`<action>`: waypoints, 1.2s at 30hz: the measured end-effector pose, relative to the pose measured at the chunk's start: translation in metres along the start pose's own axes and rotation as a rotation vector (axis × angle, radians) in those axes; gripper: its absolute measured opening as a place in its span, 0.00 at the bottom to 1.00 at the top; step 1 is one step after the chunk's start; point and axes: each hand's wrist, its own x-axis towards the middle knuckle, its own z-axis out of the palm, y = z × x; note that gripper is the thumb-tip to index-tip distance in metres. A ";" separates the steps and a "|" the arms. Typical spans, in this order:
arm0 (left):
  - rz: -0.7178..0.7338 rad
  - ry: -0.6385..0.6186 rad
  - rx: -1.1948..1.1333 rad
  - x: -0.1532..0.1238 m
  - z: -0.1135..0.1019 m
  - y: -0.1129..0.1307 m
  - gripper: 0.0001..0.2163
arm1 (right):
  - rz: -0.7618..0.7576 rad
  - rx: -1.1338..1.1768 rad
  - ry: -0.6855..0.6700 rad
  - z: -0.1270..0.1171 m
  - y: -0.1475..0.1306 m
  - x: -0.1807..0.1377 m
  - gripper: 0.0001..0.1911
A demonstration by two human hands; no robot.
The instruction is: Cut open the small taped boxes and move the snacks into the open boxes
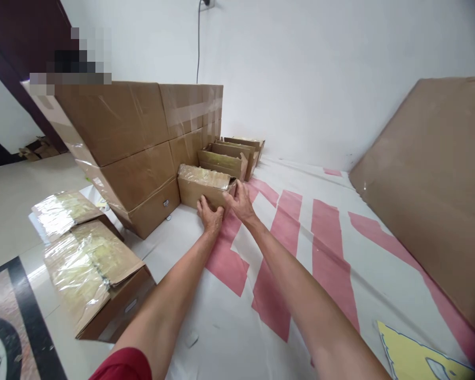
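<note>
Both my arms reach forward to a small cardboard box with a shiny taped top that stands on a white and pink sheet on the floor. My left hand lies flat against the box's near side, fingers spread. My right hand presses on the box's right front corner with the fingers curled onto its edge. The box stands at the near end of a row of similar small boxes lined up along a stack of large boxes.
Large taped cartons are stacked at the left. Two more small boxes with plastic-covered tops lie at the near left. A big flat cardboard sheet leans at the right. A yellow paper lies bottom right.
</note>
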 end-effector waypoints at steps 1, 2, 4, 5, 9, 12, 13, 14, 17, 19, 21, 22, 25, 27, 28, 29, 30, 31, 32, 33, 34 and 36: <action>-0.011 -0.004 0.000 0.000 0.001 0.004 0.42 | 0.004 0.007 -0.016 -0.006 -0.003 -0.009 0.46; -0.026 -0.008 0.001 -0.002 0.001 0.009 0.42 | 0.010 0.015 -0.032 -0.012 -0.006 -0.019 0.44; -0.063 -0.014 0.002 -0.015 -0.006 0.019 0.42 | 0.025 0.032 -0.063 -0.025 -0.017 -0.040 0.45; -0.082 -0.012 0.001 -0.028 -0.014 0.023 0.42 | 0.040 0.041 -0.070 -0.031 -0.023 -0.050 0.45; 0.117 -0.036 -0.063 -0.127 -0.089 0.029 0.34 | 0.112 0.088 -0.066 -0.038 -0.064 -0.089 0.38; 0.721 0.012 -0.051 -0.213 -0.182 0.010 0.33 | -0.029 0.091 -0.212 -0.017 -0.116 -0.131 0.39; 0.856 0.050 0.003 -0.230 -0.215 -0.001 0.34 | -0.119 0.070 -0.282 -0.005 -0.138 -0.146 0.42; 0.883 0.106 0.080 -0.239 -0.247 -0.012 0.33 | -0.214 0.034 -0.347 0.009 -0.160 -0.161 0.45; 0.624 0.341 0.230 -0.220 -0.324 -0.041 0.30 | -0.376 -0.165 -0.513 0.054 -0.227 -0.190 0.54; 0.470 0.433 0.262 -0.187 -0.355 -0.049 0.27 | -0.345 -0.351 -0.629 0.077 -0.262 -0.194 0.55; 0.392 0.488 0.233 -0.155 -0.376 -0.050 0.26 | -0.298 -0.510 -0.719 0.085 -0.285 -0.191 0.50; 0.363 0.493 0.201 -0.143 -0.383 -0.048 0.26 | -0.290 -0.561 -0.749 0.081 -0.290 -0.189 0.47; 0.287 0.381 0.077 -0.127 -0.392 -0.041 0.25 | -0.307 -0.585 -0.806 0.041 -0.279 -0.190 0.43; 0.259 0.206 -0.005 -0.133 -0.383 -0.039 0.27 | -0.321 -0.534 -0.817 -0.004 -0.253 -0.200 0.46; 0.245 0.101 -0.045 -0.141 -0.373 -0.038 0.28 | -0.335 -0.505 -0.807 -0.030 -0.238 -0.209 0.48; 0.232 -0.014 -0.085 -0.152 -0.361 -0.037 0.30 | -0.344 -0.485 -0.791 -0.056 -0.223 -0.220 0.51; 0.221 -0.134 -0.123 -0.166 -0.347 -0.035 0.30 | -0.344 -0.478 -0.774 -0.083 -0.209 -0.233 0.53; 0.213 -0.249 -0.155 -0.183 -0.333 -0.032 0.30 | -0.329 -0.482 -0.757 -0.108 -0.197 -0.247 0.54; 0.210 -0.342 -0.178 -0.201 -0.318 -0.029 0.29 | -0.300 -0.495 -0.745 -0.133 -0.188 -0.262 0.56; 0.214 -0.411 -0.187 -0.219 -0.306 -0.025 0.28 | -0.259 -0.510 -0.731 -0.155 -0.183 -0.278 0.57; 0.221 -0.456 -0.185 -0.236 -0.295 -0.021 0.28 | -0.212 -0.521 -0.716 -0.176 -0.180 -0.293 0.58; 0.237 -0.481 -0.158 -0.262 -0.281 -0.012 0.27 | -0.106 -0.526 -0.637 -0.210 -0.179 -0.321 0.59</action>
